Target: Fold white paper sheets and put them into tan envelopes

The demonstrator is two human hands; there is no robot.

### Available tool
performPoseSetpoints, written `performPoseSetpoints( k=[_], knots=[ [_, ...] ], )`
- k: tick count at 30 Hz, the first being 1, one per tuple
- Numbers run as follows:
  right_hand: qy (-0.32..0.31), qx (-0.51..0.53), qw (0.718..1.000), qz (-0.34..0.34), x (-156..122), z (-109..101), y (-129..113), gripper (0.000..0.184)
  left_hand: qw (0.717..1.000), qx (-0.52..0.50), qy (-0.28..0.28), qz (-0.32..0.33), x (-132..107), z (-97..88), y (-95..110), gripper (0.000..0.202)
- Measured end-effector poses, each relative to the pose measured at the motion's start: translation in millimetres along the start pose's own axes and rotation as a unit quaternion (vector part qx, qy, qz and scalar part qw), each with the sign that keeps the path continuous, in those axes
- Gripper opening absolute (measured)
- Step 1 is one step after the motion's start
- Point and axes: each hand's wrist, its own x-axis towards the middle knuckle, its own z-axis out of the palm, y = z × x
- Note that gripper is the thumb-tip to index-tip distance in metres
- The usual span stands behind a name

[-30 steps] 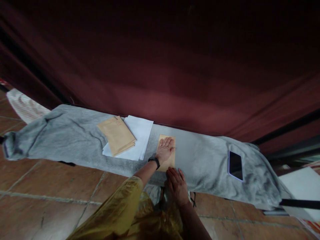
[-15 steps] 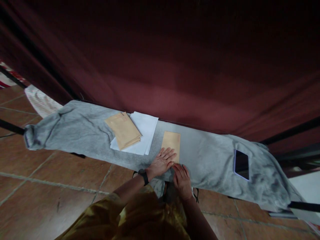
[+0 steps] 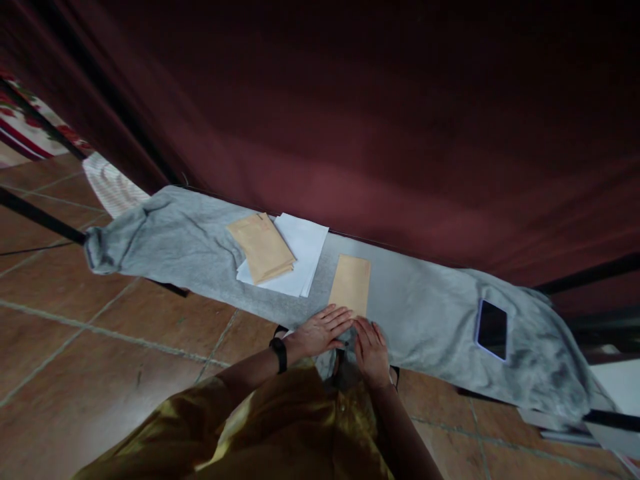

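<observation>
A brown paper envelope (image 3: pixel 351 283) lies upright before me on the grey cloth, its far part uncovered. My left hand (image 3: pixel 320 331), with a black band on the wrist, rests flat across the envelope's near end, fingers stretched out to the right. Beside it, my right hand (image 3: pixel 371 350) touches the near right corner with its fingertips, fingers extended and close together. The two hands almost meet there, and the envelope's near edge is hidden beneath them.
A stack of brown envelopes (image 3: pixel 264 250) lies on white paper sheets (image 3: pixel 309 250) to the left. Far right is a dark-screened phone (image 3: pixel 492 329). The grey cloth (image 3: pixel 415 300) covers a narrow surface, with a maroon curtain (image 3: pixel 350 180) rising behind it.
My left hand has slid down from the middle of the envelope to its near end, baring more of it. The right fingers remain at the near corner. The view has shifted slightly.
</observation>
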Motion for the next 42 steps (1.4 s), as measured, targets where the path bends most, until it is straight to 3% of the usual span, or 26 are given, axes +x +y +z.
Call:
performPoseSetpoints(
  k=[8,15,27,33,38,42],
  knots=[
    [-0.002,-0.043,0.999,0.023,-16,-4,-2,0.054,0.999,0.02,0.029,-0.022,-16,5.9,5,0.067],
    [0.006,-0.053,0.998,0.045,-18,-5,-4,0.054,0.994,0.051,0.053,-0.084,-31,11.7,15,0.068],
    [0.029,-0.04,0.997,0.065,-13,-5,-10,0.048,0.984,0.084,0.055,-0.147,-15,19.2,39,0.062],
    [0.029,-0.029,0.997,0.065,3,-7,-14,0.047,0.982,0.075,0.066,-0.162,-7,25.9,40,0.062],
    [-0.011,-0.016,1.0,0.019,25,5,-23,0.048,0.982,0.078,0.078,-0.152,0,32.0,41,0.061],
    [-0.016,-0.041,0.999,0.022,36,12,-19,0.048,0.984,0.082,0.084,-0.135,-2,38.7,41,0.064]
  ],
)
